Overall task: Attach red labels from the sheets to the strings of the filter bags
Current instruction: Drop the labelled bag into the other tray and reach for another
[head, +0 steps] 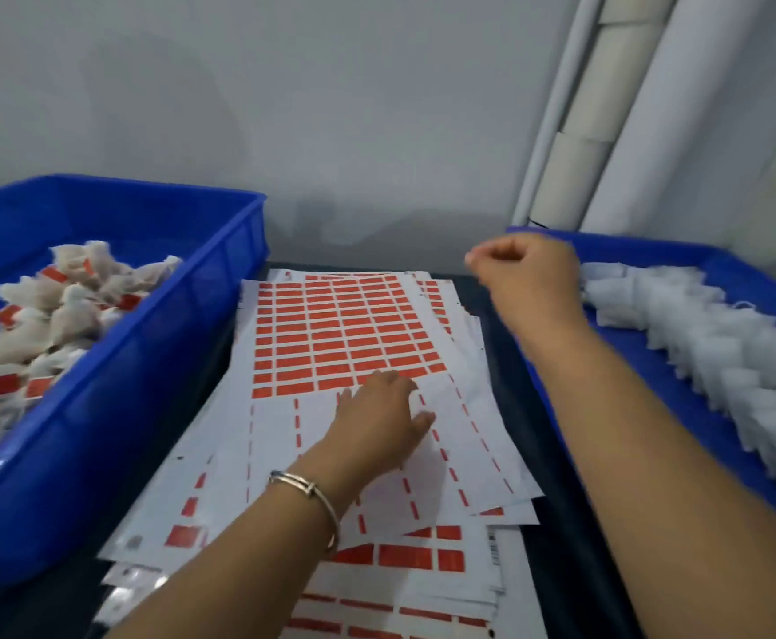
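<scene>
A stack of white sheets with rows of red labels (344, 334) lies on the dark table between two blue trays. My left hand (379, 417) rests on the top sheet at the lower edge of the red label rows, fingers spread forward. My right hand (527, 279) hovers above the table by the right tray, fingers curled in; whether it pinches a string or a label is too blurred to tell. White filter bags without labels (709, 334) fill the right blue tray (607, 394). Filter bags with red labels (54, 311) lie in the left blue tray (146, 362).
More label sheets (404, 588), partly used, fan out toward the near edge of the table. White pipes (575, 131) run up the grey wall behind the right tray. A metal bangle (312, 495) sits on my left wrist.
</scene>
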`<state>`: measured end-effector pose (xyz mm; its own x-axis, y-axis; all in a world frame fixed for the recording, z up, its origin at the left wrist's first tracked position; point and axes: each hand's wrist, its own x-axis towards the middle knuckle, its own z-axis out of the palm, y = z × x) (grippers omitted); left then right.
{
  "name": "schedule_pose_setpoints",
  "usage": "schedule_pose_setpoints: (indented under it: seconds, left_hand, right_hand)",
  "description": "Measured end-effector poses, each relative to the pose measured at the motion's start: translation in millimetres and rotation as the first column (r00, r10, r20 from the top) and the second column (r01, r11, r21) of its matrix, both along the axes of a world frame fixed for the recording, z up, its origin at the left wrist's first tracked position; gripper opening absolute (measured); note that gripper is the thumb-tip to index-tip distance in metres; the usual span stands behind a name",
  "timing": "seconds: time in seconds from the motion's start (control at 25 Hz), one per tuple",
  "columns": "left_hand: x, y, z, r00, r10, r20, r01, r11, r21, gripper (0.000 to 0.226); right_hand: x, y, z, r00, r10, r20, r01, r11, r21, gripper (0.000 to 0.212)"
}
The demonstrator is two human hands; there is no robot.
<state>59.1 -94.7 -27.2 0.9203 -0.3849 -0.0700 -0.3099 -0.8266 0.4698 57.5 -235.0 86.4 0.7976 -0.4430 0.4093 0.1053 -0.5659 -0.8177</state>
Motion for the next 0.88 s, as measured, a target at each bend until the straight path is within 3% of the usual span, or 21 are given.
schedule_pose_setpoints:
  seconds: [0.12, 0.24, 0.36, 0.48, 0.6, 0.68, 0.72, 0.8, 0.88]
  left_hand:
    - [-10, -9, -36, 0.995, -0.034, 0.097, 0.025, 0.995, 0.097, 0.063]
    - [-22, -7, -55, 0.982, -0.033, 0.184, 0.005, 0.989, 0.150, 0.067]
    - [-19, -12, -53, 0.988, -0.021, 0.154, -0.016, 0.972, 0.234, 0.077]
    - [-10, -21, -50, 0.992, -0.029, 0.127, -0.010, 0.955, 0.296, 0.088]
    - [0, -27, -52, 0.995, -0.079, 0.055, 0.052, 0.923, 0.381, 0.112]
    - [7, -27, -55, 0.987, -0.078, 0.138, 0.026, 0.940, 0.341, 0.121]
    - [9, -25, -52, 0.973, -0.102, 0.205, 0.025, 0.937, 0.348, 0.115]
    - [3, -23, -47, 0.991, -0.110, 0.080, 0.076, 0.935, 0.346, 0.090]
    - [-1, -25, -48, 0.985, -0.136, 0.110, 0.086, 0.925, 0.371, 0.082]
  right_hand:
    - [38, -68, 19, 0.974, -0.219, -0.058, 0.208, 0.965, -0.163, 0.017]
    - [59, -145, 2, 0.902, -0.344, -0.262, 0.256, 0.913, -0.318, 0.019]
    - [77, -198, -25, 0.846, -0.344, -0.407, 0.226, 0.924, -0.310, 0.023]
    - [108, -216, -50, 0.786, -0.311, -0.535, 0.090, 0.913, -0.398, 0.032]
    - [138, -210, -70, 0.728, -0.239, -0.643, -0.026, 0.927, -0.374, 0.043]
    - [153, -206, -80, 0.706, -0.236, -0.668, 0.014, 0.947, -0.320, 0.042]
    - [159, -205, -86, 0.699, -0.250, -0.670, 0.053, 0.952, -0.300, 0.041]
    - [167, -209, -94, 0.656, -0.340, -0.674, 0.095, 0.923, -0.373, 0.045]
    - [168, -213, -99, 0.659, -0.331, -0.676, 0.213, 0.943, -0.254, 0.045]
